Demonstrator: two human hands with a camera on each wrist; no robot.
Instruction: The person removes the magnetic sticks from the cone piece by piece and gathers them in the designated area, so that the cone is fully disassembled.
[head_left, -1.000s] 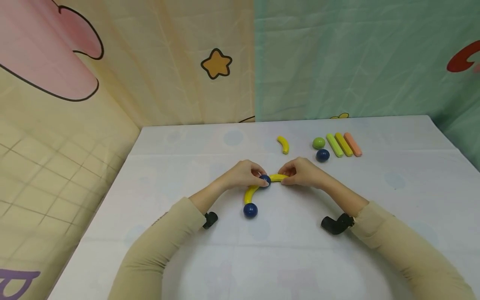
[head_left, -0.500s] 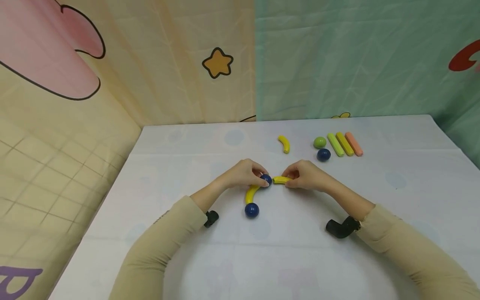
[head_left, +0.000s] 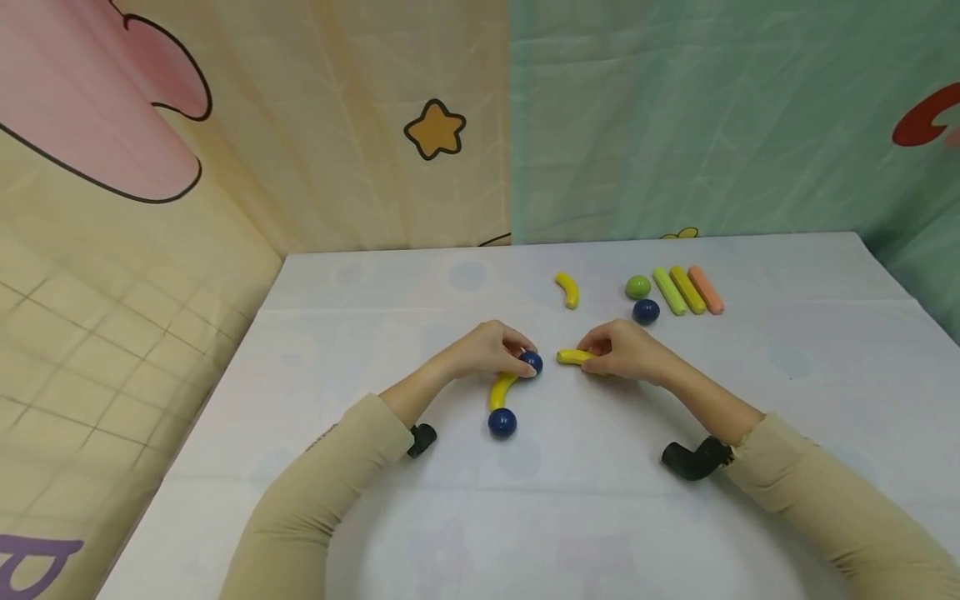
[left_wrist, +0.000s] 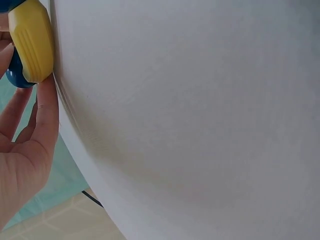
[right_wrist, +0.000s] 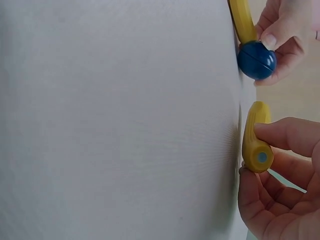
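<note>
My left hand [head_left: 491, 347] pinches a dark blue ball [head_left: 532, 362] between thumb and fingers. One end of a curved yellow rod [head_left: 501, 390] meets that ball, and a second blue ball [head_left: 502, 422] sits at the rod's near end. Off to the right, my right hand [head_left: 628, 352] pinches another yellow rod [head_left: 573, 357] by its right part, just over the white tabletop or lying on it. A gap separates this rod from the held ball. In the right wrist view, the yellow rod [right_wrist: 257, 137] shows a pale round disc in its end face.
Behind the hands lies a loose curved yellow rod [head_left: 567, 290]. Farther right are a green ball [head_left: 638, 287], a blue ball [head_left: 646, 312], and a light green stick [head_left: 669, 291], a yellow stick [head_left: 687, 289] and an orange stick [head_left: 706, 289] side by side. A printed curtain [head_left: 360, 125] hangs behind the table.
The right hand has drawn its yellow rod to the right, away from the blue ball it was touching, opening a gap. The left hand and its pieces stay nearly still.
</note>
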